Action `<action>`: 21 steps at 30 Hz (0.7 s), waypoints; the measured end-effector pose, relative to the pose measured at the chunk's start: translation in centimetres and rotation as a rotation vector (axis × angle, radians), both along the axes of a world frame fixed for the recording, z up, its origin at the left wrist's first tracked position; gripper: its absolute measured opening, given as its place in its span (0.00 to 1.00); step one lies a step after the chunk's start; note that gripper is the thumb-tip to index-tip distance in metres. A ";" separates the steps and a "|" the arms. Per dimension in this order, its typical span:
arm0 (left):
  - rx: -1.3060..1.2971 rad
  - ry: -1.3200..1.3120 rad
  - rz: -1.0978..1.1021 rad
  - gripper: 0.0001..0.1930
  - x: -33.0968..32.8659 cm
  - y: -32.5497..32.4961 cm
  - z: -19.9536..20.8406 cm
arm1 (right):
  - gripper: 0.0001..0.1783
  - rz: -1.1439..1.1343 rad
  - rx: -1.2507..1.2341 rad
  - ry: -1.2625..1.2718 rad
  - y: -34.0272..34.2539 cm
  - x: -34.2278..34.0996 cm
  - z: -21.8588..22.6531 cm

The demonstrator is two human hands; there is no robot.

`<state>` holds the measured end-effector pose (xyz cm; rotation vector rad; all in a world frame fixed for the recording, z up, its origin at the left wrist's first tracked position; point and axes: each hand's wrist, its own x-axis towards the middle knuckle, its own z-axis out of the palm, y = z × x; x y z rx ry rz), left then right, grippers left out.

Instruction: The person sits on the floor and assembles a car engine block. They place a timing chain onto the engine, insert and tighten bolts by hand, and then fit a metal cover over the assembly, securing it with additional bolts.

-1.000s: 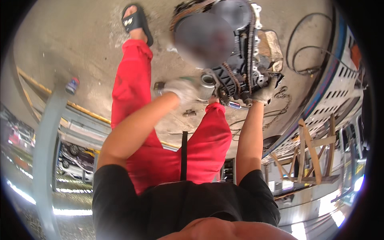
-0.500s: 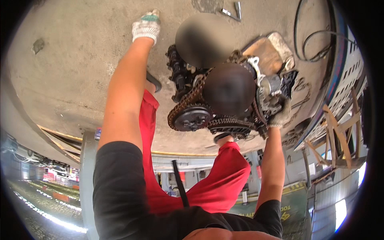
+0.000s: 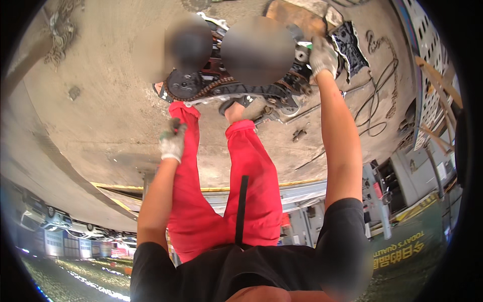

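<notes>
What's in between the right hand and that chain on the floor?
A black, tray-shaped part lies between the right hand and the chain, in the head view.

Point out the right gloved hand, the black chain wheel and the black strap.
Right gloved hand (image 3: 323, 56), head view: middle of the glove.
Black chain wheel (image 3: 184, 85), head view: flat face.
Black strap (image 3: 242, 209), head view: middle of its length.

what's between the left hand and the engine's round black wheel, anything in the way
In this view, the left red trouser cuff lies between the left hand and the round black wheel. Depth is unclear, so whether it truly blocks can't be told.
</notes>
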<state>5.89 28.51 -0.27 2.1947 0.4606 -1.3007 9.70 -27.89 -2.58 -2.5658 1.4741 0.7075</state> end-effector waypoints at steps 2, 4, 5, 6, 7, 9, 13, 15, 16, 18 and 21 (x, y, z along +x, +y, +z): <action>-0.083 -0.099 -0.138 0.20 -3.4 -3.3 4.0 | 0.27 0.154 -0.090 -0.163 1.2 0.3 3.0; -0.244 -0.176 -0.204 0.14 -3.4 -9.3 8.2 | 0.24 0.205 -0.060 -0.605 4.1 -0.4 8.2; -0.295 -0.229 -0.211 0.14 -3.5 -11.7 9.2 | 0.19 0.183 0.204 -0.832 5.9 -1.4 10.6; -0.373 -0.165 -0.056 0.15 -3.7 -14.7 10.2 | 0.16 -0.112 0.407 -0.646 8.8 -1.7 15.1; -0.363 -0.102 0.005 0.16 -4.0 -17.5 11.5 | 0.17 -0.036 0.477 -0.580 10.4 -4.7 16.7; -0.410 -0.234 -0.153 0.16 -4.8 -21.5 11.9 | 0.22 0.038 0.738 -0.491 13.9 -10.4 18.5; -0.475 -0.126 -0.214 0.18 -6.3 -25.7 13.1 | 0.21 -0.152 0.846 -0.356 17.3 -16.2 19.6; -0.483 -0.128 -0.271 0.18 -7.9 -25.6 13.6 | 0.20 -0.351 0.907 -0.377 17.5 -18.0 19.4; -0.490 -0.139 -0.302 0.18 -8.2 -25.7 13.7 | 0.19 -0.500 0.983 -0.418 17.7 -19.4 18.3; -0.507 -0.076 -0.291 0.19 -7.9 -26.0 14.9 | 0.18 -0.678 1.108 -0.446 17.3 -20.5 17.4; -0.572 -0.070 -0.241 0.18 -9.0 -25.1 14.7 | 0.18 -0.754 1.256 -0.454 16.5 -21.4 16.8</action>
